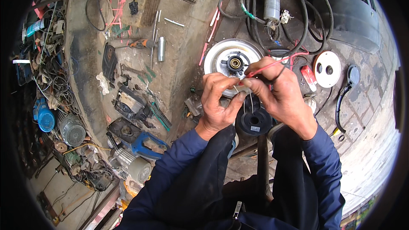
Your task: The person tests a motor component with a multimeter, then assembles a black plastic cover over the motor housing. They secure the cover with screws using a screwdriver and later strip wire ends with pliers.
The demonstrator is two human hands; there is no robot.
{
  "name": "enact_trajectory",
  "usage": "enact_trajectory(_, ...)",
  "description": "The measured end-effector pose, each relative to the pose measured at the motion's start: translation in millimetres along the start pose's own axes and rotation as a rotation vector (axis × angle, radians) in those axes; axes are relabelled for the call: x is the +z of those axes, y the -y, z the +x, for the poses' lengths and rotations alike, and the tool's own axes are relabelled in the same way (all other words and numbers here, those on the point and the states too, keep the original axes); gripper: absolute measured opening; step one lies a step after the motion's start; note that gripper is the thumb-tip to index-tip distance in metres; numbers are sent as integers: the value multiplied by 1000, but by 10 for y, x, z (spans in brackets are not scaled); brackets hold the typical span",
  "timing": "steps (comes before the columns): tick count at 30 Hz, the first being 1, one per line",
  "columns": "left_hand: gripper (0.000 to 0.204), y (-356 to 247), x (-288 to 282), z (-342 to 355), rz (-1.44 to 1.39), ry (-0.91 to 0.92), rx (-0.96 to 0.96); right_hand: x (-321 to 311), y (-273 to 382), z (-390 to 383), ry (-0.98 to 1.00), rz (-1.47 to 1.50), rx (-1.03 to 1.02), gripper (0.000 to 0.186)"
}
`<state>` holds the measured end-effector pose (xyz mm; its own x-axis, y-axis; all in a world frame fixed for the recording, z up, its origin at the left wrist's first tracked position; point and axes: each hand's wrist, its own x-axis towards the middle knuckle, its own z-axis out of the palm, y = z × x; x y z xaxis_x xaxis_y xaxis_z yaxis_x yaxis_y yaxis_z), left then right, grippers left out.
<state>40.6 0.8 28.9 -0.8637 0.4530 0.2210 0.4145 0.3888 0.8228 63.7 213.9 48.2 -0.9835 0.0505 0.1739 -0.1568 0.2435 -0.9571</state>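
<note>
My two hands meet fingertip to fingertip over a round white metal wheel-like part with a dark, ringed hub. A red wire is pinched in my right hand and loops up over its fingers to the right. The fingers of my left hand are closed around a thin pale strand close to the red wire's end. Another thin pale strand hangs below my fingertips. Whether the strands join the red wire is hidden. Beneath my hands sits a black round spool.
A grey cylinder with leads and coiled black cable lie beyond. On the right are a white disc, a red-and-white piece and a black curved tool. Leftward lie a screwdriver, a metal tube and a blue-framed tool.
</note>
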Motion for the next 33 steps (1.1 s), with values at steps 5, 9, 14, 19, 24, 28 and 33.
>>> enact_trajectory(5, 27, 13, 12, 26, 10, -50, 10, 29, 25, 74, 175, -47, -60, 26)
enact_trajectory(9, 24, 51, 5, 25, 34, -24, 59, -53, 72, 111, 162, -7, -10, 23)
enact_trajectory(14, 19, 23, 48, -33, -1, -76, -93, -211, 53, 37, 96, 327, 462, 14)
enact_trajectory(19, 15, 36, 70, -81, -34, -76, -173, -155, -65, -35, 23, 451, 494, 9)
enact_trajectory(24, 12, 51, 107, -88, -119, -139, -162, -136, -101, -50, 86, 260, 341, 11)
enact_trajectory(28, 12, 64, 92, -78, -76, -133, -112, -117, -99, -48, 27, 207, 216, 13)
enact_trajectory(33, 14, 73, 93, -79, -66, -125, -120, -81, -120, -70, -30, 136, 220, 11)
